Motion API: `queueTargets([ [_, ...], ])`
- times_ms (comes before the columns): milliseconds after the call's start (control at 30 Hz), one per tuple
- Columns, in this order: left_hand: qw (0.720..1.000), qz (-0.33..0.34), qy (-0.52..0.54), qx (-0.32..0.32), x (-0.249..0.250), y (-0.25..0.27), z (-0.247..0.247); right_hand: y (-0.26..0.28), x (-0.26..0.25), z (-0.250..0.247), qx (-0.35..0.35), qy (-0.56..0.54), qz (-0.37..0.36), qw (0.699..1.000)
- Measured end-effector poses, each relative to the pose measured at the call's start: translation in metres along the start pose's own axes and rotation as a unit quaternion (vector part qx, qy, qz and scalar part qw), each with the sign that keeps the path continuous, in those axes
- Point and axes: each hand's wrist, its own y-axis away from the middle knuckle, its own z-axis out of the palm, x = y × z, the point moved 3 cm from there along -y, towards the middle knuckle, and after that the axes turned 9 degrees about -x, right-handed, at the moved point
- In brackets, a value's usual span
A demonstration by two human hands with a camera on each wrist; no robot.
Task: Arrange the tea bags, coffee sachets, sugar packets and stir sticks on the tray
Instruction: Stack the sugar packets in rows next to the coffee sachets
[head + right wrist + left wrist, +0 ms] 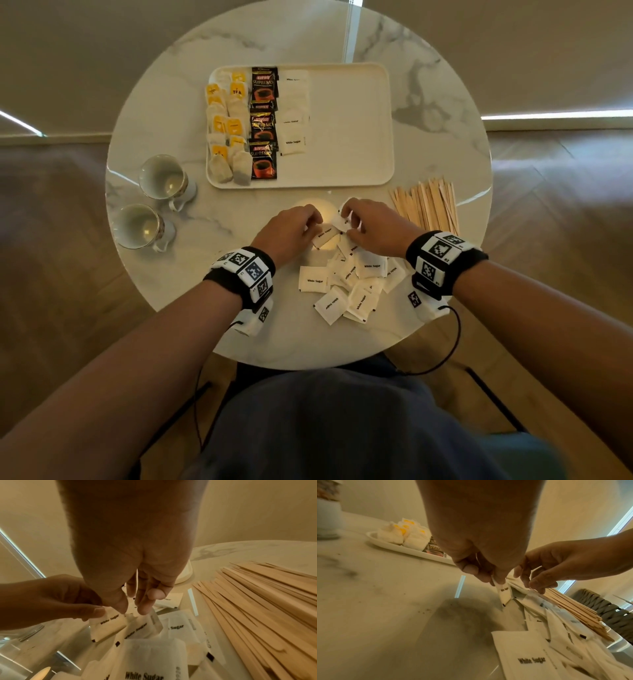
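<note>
The step in hand is gathering sugar packets for the third column on the tray [356, 123]. The left hand [289, 231] has its grip pinched on one sugar packet [323, 236], thumb on top, lifted at the far edge of the loose pile [349, 284] on the worktop [164, 274]. The right hand [371, 226] pinches a second packet [343, 221] just beside it.

Procedure, as judged:
- Separate one packet per pinch; the paper is thin and packets overlap.
- Square both packets print-side up before carrying them.
- Lay them below the sugar column [294, 113], beside the coffee sachets [263, 125] and tea bags [226, 126].
- Keep the right wrist off the stir sticks [428, 205], which lie fanned close by and would scatter easily.
</note>
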Motion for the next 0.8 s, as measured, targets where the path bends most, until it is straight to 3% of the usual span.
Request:
queueTargets([
  [200, 0.994, 0.106, 0.0, 0.02, 0.0, 0.014, -0.011, -0.01, -0.011, -0.001, -0.024, 0.027, -0.033, 0.999],
  [333, 0.989, 0.141, 0.025, 0.043, 0.01, 0.016, -0.017, -0.009, -0.019, -0.005, -0.047, 0.037, -0.057, 0.997],
  [533, 0.986, 0.147, 0.056, 0.061, 0.02, 0.012, -0.018, -0.003, -0.016, -0.009, -0.039, 0.052, -0.055, 0.996],
  [800, 0.995, 0.097, 0.028, 0.006, 0.021, 0.004, -0.011, 0.006, -0.007, -0.017, -0.025, -0.015, -0.034, 0.999],
])
